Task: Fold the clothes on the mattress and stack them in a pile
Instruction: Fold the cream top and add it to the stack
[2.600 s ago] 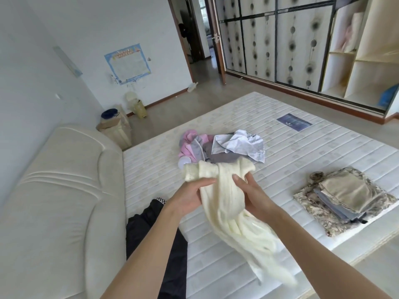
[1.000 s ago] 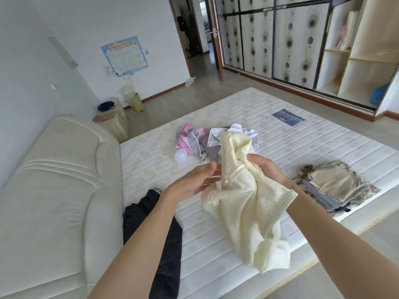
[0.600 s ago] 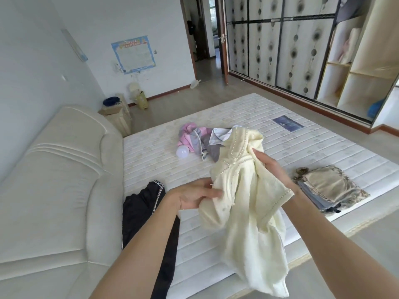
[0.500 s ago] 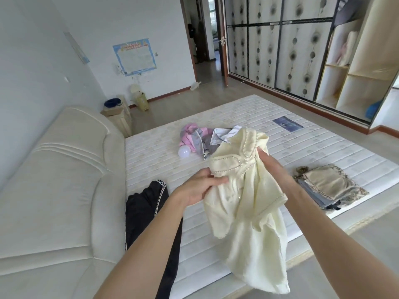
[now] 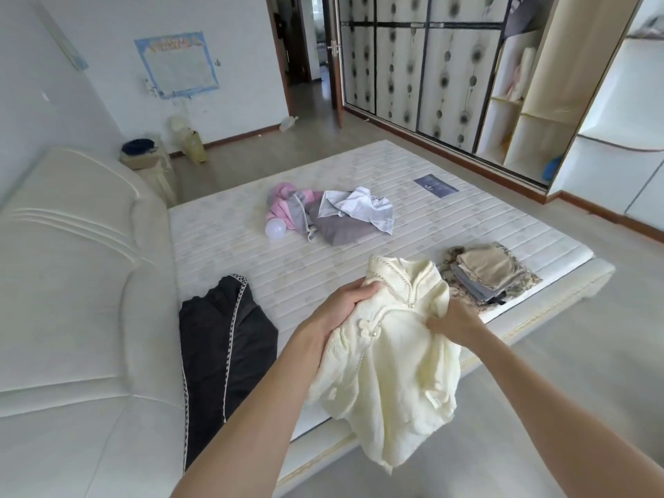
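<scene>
A cream garment (image 5: 391,364) with pearl trim hangs over the near edge of the white mattress (image 5: 230,242). My left hand (image 5: 341,307) grips its left shoulder. My right hand (image 5: 451,319) grips its right side. The collar faces up between them. A loose heap of pink, grey and white clothes (image 5: 334,215) lies mid-mattress. A black garment (image 5: 219,339) with checked trim lies by the headboard. A stack of folded clothes (image 5: 485,273) sits at the right edge of the mattress.
A padded cream headboard (image 5: 72,282) runs along the left. A small white ball (image 5: 275,230) rests beside the heap. A blue label (image 5: 435,186) lies on the far part of the mattress. An open wardrobe (image 5: 539,84) and bare floor are to the right.
The cream garment has been turned and lowered, so its front and collar now face me. My hands moved apart to its two sides, and the heap behind it came into full view.
</scene>
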